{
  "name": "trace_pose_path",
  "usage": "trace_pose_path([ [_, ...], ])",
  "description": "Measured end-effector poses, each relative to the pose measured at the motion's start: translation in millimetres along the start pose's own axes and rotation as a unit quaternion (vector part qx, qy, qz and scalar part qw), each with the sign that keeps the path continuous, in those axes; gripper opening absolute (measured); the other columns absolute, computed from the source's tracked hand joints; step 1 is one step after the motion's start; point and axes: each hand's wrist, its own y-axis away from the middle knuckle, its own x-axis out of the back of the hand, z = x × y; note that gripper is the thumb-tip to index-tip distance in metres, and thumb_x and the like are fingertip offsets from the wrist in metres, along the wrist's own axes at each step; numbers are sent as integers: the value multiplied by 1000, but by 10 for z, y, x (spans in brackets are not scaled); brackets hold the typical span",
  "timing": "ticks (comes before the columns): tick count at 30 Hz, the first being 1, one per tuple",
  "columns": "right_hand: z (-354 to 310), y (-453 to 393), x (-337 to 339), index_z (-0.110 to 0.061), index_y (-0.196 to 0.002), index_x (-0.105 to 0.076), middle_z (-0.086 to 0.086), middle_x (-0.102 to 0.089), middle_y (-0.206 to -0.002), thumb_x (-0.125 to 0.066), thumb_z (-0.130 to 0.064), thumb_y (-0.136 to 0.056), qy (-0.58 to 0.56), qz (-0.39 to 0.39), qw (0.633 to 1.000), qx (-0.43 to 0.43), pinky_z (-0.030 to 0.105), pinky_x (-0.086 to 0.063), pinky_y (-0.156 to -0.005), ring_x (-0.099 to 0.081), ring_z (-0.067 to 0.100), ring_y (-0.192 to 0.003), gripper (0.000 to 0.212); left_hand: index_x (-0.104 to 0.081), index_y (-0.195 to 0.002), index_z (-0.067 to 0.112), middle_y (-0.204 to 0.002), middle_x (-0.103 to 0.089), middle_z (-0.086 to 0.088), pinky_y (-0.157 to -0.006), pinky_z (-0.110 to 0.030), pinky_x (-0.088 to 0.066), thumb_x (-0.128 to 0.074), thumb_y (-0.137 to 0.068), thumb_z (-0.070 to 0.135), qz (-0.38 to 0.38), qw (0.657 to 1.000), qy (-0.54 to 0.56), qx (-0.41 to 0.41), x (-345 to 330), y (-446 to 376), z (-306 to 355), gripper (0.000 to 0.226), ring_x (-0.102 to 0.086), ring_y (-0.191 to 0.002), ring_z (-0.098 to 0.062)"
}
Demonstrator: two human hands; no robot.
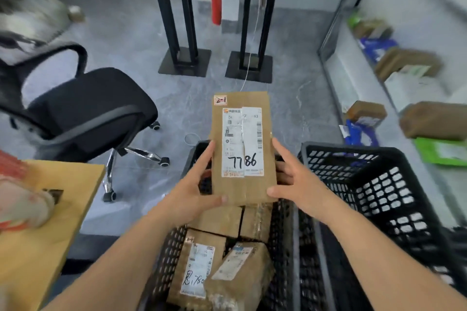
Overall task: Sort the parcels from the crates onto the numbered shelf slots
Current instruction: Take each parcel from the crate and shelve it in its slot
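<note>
Both your left hand (195,188) and right hand (294,179) grip the flat brown cardboard parcel (242,149) above the black plastic crate (280,247), label up so "2-1" reads.

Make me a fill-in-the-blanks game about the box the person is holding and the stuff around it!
1. Both hands, left hand and right hand, hold one brown ____.
2. The big handwritten number on its label is ____.
3. The small sticker at its top corner reads ____.
4. The crate below, with more boxes inside, is coloured ____.

Missing words: box, 7786, 2-1, black
</note>
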Motion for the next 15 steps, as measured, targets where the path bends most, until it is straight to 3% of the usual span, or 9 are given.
trace_pose_path([
  [2, -241, 222, 56, -70, -125, -14, -12, -41, -145, -70, 2, -79, 26, 11, 999, 17, 33, -41, -105, -45, 5, -129, 101, -7, -145, 53, -137, -31, 43, -85, -11, -46, -72, -80, 2, -12, 1000, -2, -25, 26, 69, 255, 105, -40, -125, 9],
  [6, -617, 752, 145, -65, -130, -10, -22, -43, -138, -71, 3, -79, 32, 40, 997, 50, 19, -46, -94, -48, -4, -121, 105, -6, -146, 52, -131, -34, 47, -83, -20, -51, -72, -81, 2, -31, 995, -29, -89, 5, 277, 742, 105, -41, -121, 13],
  [10, -884, 1294, 229, -69, -131, -12, -19, -34, -149, -71, 2, -79, 55, 88, 990, 95, 35, -42, -105, -40, 2, -132, 106, -4, -144, 55, -131, -34, 48, -89, -24, -51, -74, -80, 7, -39, 986, -57, -152, -109, 452, 1169, 106, -37, -127, 9],
  [13, -1062, 1698, 292, -71, -132, -9, -22, -30, -150, -71, -1, -80, 90, 126, 979, 131, 38, -43, -105, -40, 0, -132, 107, -5, -143, 58, -138, -33, 40, -95, -31, -49, -76, -78, 16, -48, 976, -78, -197, -238, 593, 1475, 105, -33, -132, 6],
  [15, -1164, 1952, 345, -70, -133, -6, -21, -30, -150, -71, -2, -81, 106, 146, 972, 150, 39, -43, -106, -41, -1, -131, 107, -7, -144, 55, -136, -34, 41, -89, -27, -53, -75, -79, 10, -51, 971, -74, -221, -338, 675, 1695, 105, -34, -131, 8],
])
